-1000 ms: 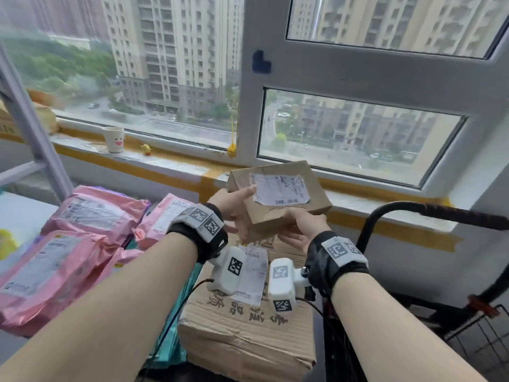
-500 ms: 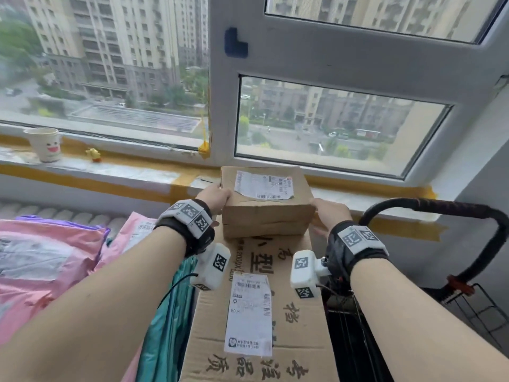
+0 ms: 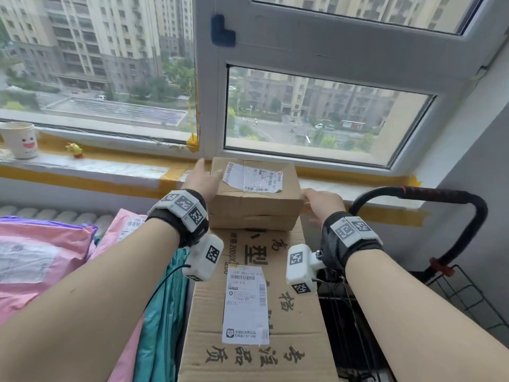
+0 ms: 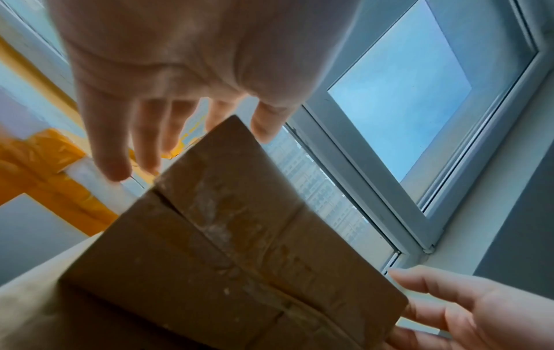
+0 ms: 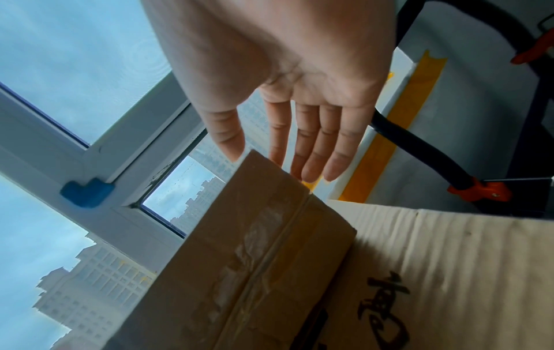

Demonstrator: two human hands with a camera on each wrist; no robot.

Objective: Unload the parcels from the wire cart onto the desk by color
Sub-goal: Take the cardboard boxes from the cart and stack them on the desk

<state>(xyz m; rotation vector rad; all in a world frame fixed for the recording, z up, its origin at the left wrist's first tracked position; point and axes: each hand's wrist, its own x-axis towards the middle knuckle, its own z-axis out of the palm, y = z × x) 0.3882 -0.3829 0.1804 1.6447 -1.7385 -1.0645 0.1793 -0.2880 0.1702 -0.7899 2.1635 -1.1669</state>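
Observation:
A small brown cardboard box (image 3: 254, 194) with a white label sits on the far end of a large brown carton (image 3: 256, 304). My left hand (image 3: 202, 179) hovers at the box's left side, fingers straight, and my right hand (image 3: 319, 201) at its right side, also with straight fingers. In the left wrist view the left hand's fingers (image 4: 125, 142) are spread just off the small box (image 4: 233, 248). In the right wrist view the right hand's fingers (image 5: 302, 146) stand just clear of the small box (image 5: 239, 260). Neither hand holds it.
Pink mailer bags (image 3: 41, 252) and a teal bag (image 3: 162, 318) lie left of the carton. The black cart handle (image 3: 440, 197) and wire frame (image 3: 468, 293) stand at right. A paper cup (image 3: 20, 139) and a small yellow toy (image 3: 74, 148) sit on the windowsill.
The small box was carried in both hands, set down on the large carton, and both hands have now opened and come off its sides.

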